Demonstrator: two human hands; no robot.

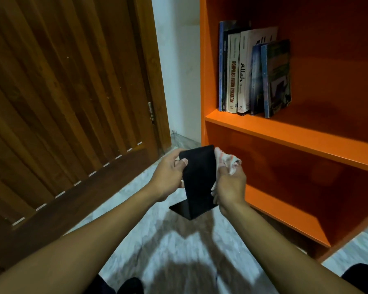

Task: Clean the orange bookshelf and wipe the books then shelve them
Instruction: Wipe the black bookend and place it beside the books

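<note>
My left hand (170, 172) grips the upper left edge of a black L-shaped bookend (198, 183), held in the air in front of the orange bookshelf (295, 136). My right hand (229, 185) is closed on a crumpled white cloth (227, 160) pressed against the bookend's right edge. Several books (253, 75) stand upright on the left part of the upper shelf, the rightmost one leaning a little. The lower shelf compartment behind my hands holds nothing that I can see.
A brown slatted wooden door (68, 102) fills the left side, with a white wall (179, 71) strip between it and the shelf. The floor (168, 247) is pale marbled tile. A dark object (361, 274) lies at the bottom right corner.
</note>
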